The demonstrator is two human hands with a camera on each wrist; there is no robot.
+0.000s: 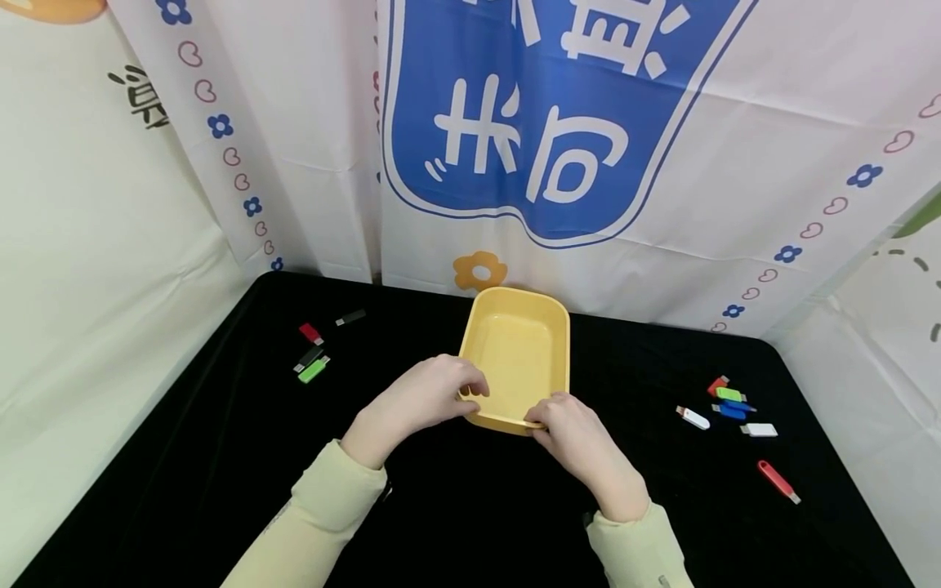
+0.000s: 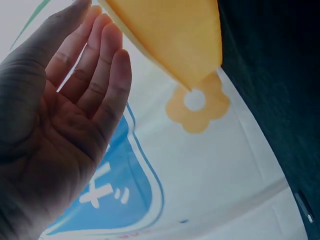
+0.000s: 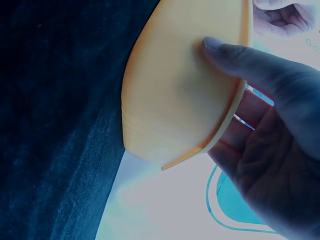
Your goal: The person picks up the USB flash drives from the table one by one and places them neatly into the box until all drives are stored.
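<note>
Right corner secure, left corner in question!

You're at the near end of the yellow tray [image 1: 515, 359], mid-counter, its far end close by the curtain [image 1: 316, 204], and no contents to be seen inside. Your right grip [image 1: 577, 429] has it, and neatly: thumb on the outer wall, fingers over the rim on the inside, a proper pinch by the right-hand corner. Across at the left corner, your left grip [image 1: 434, 392] is over the rim, but is it pinching or just resting? I can't tell from these views.

So settle that first! Set the left thumb on the outer wall to mirror the right, and the load is shared. Pull from one corner alone and the tray would likely swing round. Wrists level, pressure even, nothing heavy; the rim looks thin and might flex under a hard squeeze. Any shift wants to be low and slow, because the dark cloth on the counter [image 1: 456, 506] could ruck up underneath.

Eyes on the flanks, too: the green flash drive [image 1: 312, 371] lies in a small group out left, the long red flash drive [image 1: 778, 480] with a looser scatter out right. Both are well apart from the tray, so elbows in!
</note>
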